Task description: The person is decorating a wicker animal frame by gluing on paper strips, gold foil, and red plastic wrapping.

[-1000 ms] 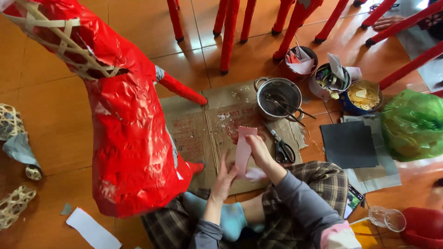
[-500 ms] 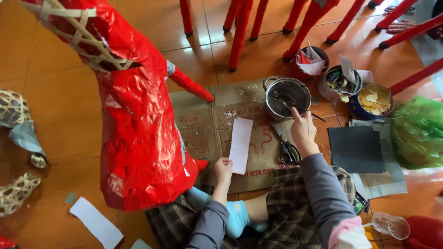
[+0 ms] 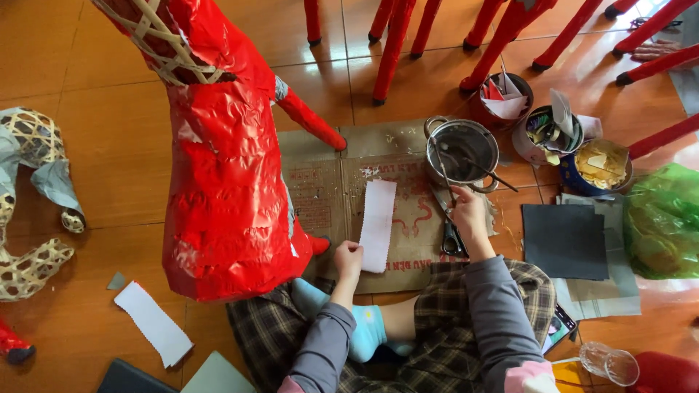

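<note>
A white paper strip [image 3: 378,224] lies flat on a brown cardboard sheet [image 3: 326,195] on the floor. My left hand [image 3: 349,259] pins the strip's near end with its fingertips. My right hand [image 3: 467,214] is past the scissors [image 3: 448,227] and grips a thin brush stick [image 3: 441,166] that leans into a metal pot [image 3: 463,151]. A tall bamboo frame figure covered in shiny red paper [image 3: 226,175] stands just left of the cardboard.
Several red chair legs [image 3: 393,44] stand beyond the pot. Round containers of scraps [image 3: 601,164] and dark paper sheets [image 3: 564,240] lie at the right, with a green plastic bag [image 3: 664,222]. A bare bamboo frame [image 3: 33,211] and another white strip [image 3: 153,324] lie at the left.
Both hands held the strip up a second ago. It now lies flat on the cardboard under my left hand, and my right hand has gone to the brush stick in the pot.
</note>
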